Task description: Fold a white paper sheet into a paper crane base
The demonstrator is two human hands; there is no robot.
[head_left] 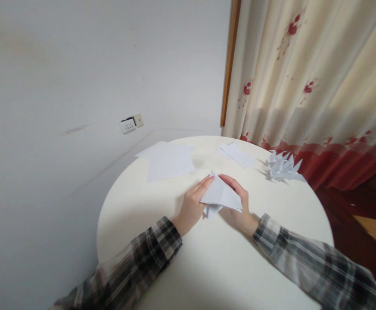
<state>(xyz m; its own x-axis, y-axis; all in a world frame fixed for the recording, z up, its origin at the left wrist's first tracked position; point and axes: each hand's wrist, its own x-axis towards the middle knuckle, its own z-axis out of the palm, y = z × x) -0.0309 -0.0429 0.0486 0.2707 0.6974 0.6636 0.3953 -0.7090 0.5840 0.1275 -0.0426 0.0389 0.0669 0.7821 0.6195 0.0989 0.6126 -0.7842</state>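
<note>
Indoors, folded paper (222, 193) held over rnd wht tbl (132, 198) nr floral curtain (333, 73).

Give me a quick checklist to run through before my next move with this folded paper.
1. Left hand on the folded paper: ok.
2. Right hand on it too: ok, at the opposite side.
3. Creases sharp: cannot tell, too little detail.
4. Large sheets away from the hands: ok, farther off to the left.
5. Spiky folded pieces out of the way: ok, near the far right edge.
6. Tabletop nearest you free: ok, bare.
</note>
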